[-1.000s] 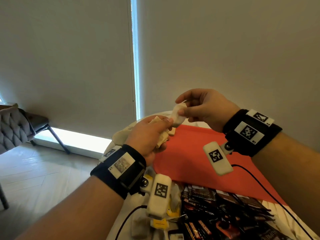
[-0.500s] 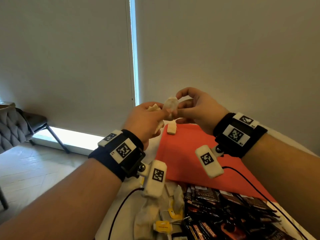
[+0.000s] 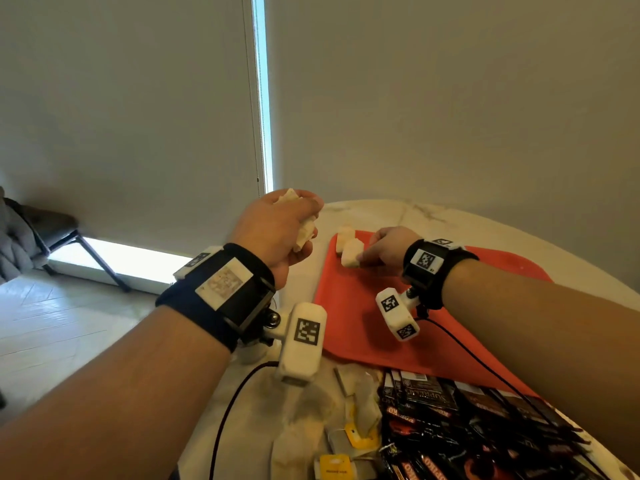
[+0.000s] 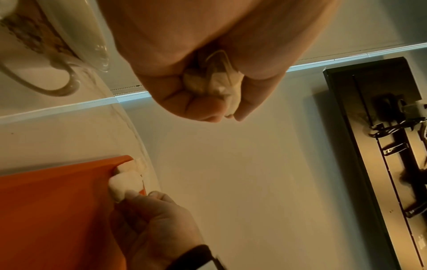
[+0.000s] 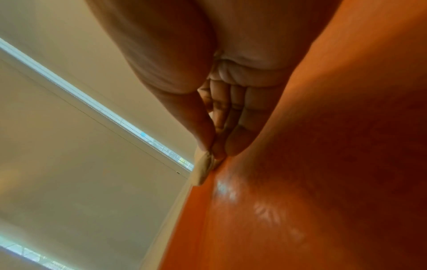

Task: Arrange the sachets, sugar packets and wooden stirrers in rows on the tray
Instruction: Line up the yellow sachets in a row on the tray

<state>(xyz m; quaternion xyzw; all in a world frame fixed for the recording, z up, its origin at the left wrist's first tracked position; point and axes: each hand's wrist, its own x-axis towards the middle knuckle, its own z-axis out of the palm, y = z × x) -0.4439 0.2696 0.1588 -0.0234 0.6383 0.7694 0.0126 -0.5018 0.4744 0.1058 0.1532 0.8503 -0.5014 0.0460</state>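
Note:
An orange-red tray (image 3: 363, 306) lies on the round white table (image 3: 398, 211). One white sugar packet (image 3: 345, 234) rests at the tray's far left corner. Right beside it my right hand (image 3: 367, 259) pinches a second white packet (image 3: 350, 256) down on the tray; the right wrist view shows thumb and fingers nipping the packet's (image 5: 204, 167) end. My left hand (image 3: 298, 220) hovers above the table left of the tray, curled round a bunch of white packets (image 3: 304, 233), also seen in the fist in the left wrist view (image 4: 215, 82).
Near the table's front edge lie several dark coffee sachets (image 3: 450, 427) and tea bags with yellow tags (image 3: 356, 434). A glass mug (image 4: 46, 45) stands left of the tray. A grey chair (image 3: 20, 233) stands on the floor at the far left. Cables trail from both wrist cameras.
My right hand took a packet from the left hand's bunch and carried it down onto the tray beside the first one. The left hand stayed raised with its bunch.

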